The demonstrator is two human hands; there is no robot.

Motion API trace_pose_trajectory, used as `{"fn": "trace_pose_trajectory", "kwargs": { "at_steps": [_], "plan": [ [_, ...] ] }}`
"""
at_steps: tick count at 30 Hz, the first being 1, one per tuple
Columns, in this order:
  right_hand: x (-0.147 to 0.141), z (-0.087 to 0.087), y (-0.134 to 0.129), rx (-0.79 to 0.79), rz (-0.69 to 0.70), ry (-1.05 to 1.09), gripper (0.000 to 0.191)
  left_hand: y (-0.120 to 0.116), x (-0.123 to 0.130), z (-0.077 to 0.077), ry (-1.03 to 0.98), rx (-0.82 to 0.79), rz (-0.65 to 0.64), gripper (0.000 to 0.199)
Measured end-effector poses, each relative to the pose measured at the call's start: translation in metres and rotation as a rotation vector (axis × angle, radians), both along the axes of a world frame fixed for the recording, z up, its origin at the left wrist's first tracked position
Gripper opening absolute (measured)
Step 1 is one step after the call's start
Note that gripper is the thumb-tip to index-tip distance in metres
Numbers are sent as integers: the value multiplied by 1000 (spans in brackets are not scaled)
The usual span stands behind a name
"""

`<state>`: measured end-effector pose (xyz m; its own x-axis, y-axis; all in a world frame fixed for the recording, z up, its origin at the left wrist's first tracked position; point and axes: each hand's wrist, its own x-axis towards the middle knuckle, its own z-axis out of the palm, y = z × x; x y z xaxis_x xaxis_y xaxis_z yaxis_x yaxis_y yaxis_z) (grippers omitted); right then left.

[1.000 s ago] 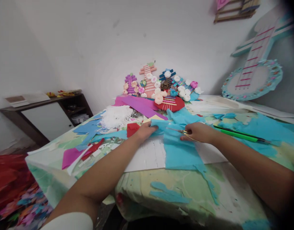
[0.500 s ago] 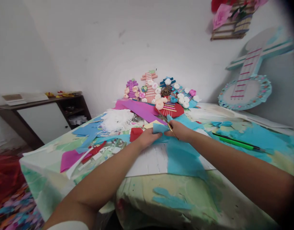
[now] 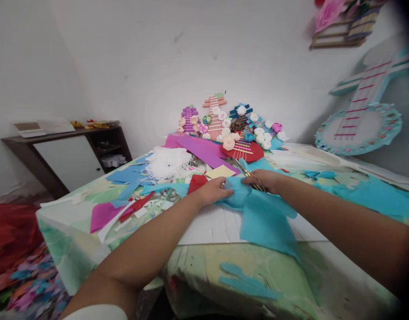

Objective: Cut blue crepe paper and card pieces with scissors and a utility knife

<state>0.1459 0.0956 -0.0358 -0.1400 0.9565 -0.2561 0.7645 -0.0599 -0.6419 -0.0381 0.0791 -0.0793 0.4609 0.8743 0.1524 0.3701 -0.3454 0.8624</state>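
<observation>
My left hand [image 3: 215,191] is closed at the edge of a sheet of blue crepe paper [image 3: 236,191], thumb and fingertips against it. In my right hand [image 3: 267,180] is a pair of scissors with gold handles [image 3: 256,181], its blades pointing up and away to the left. The right fingertips also touch the blue paper. A larger piece of the blue paper [image 3: 267,222] hangs down below the right hand, over a white board [image 3: 207,226]. Whether the scissor blades are apart is hard to make out.
Beyond my hands lie a yellow paper piece [image 3: 220,171], purple paper [image 3: 200,151] and white shreds [image 3: 169,163]. Several flower-decorated instrument models [image 3: 214,118] stand against the wall. A large blue-trimmed model [image 3: 357,129] leans at right. Paper scraps [image 3: 147,206] cover the left side.
My view has turned slightly left. The right hand with the scissors has moved a little right, away from the left hand. The blue paper between them lies lower and more spread.
</observation>
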Motion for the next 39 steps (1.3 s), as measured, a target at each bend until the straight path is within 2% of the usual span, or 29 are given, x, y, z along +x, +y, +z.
{"fn": "trace_pose_trajectory", "kwargs": {
  "at_steps": [4, 7, 10, 13, 16, 18, 19, 23, 27, 29, 31, 34, 39],
  "plan": [
    [16, 11, -7, 166, -61, -154, 40, 1, 0, -2, 1, 34, 32, 16],
    [35, 21, -25, 319, 83, -419, 47, 2, 1, -2, 2, 67, 87, 18],
    [49, 24, -45, 256, 226, -631, 52, 0, 2, 1, 3, 89, 137, 19],
    [57, 22, -58, 195, 268, -726, 52, -3, 1, 4, 22, 106, 160, 24],
    [60, 22, -61, 228, 280, -726, 53, -5, 1, 6, 53, 130, 163, 27],
    [60, 23, -61, 261, 234, -622, 52, -5, 0, 6, 74, 142, 153, 26],
    [59, 23, -61, 259, 173, -486, 51, -6, 0, 6, 82, 144, 145, 26],
    [38, 15, -67, 127, -113, 239, 51, -7, 2, 5, 103, 142, 123, 24],
    [5, -2, -75, -167, -197, 795, 40, -8, 3, 5, 115, 149, 137, 24],
    [-5, -11, -77, -216, -188, 897, 36, -9, 3, 5, 119, 153, 150, 24],
    [-7, -17, -76, -157, -201, 850, 36, -9, 2, 5, 122, 155, 154, 24],
    [3, -18, -70, 49, -227, 655, 42, -9, 2, 5, 126, 149, 141, 21],
    [22, -2, -71, 440, -202, 71, 47, -8, 2, 5, 107, 139, 150, 19]
  ]
}}
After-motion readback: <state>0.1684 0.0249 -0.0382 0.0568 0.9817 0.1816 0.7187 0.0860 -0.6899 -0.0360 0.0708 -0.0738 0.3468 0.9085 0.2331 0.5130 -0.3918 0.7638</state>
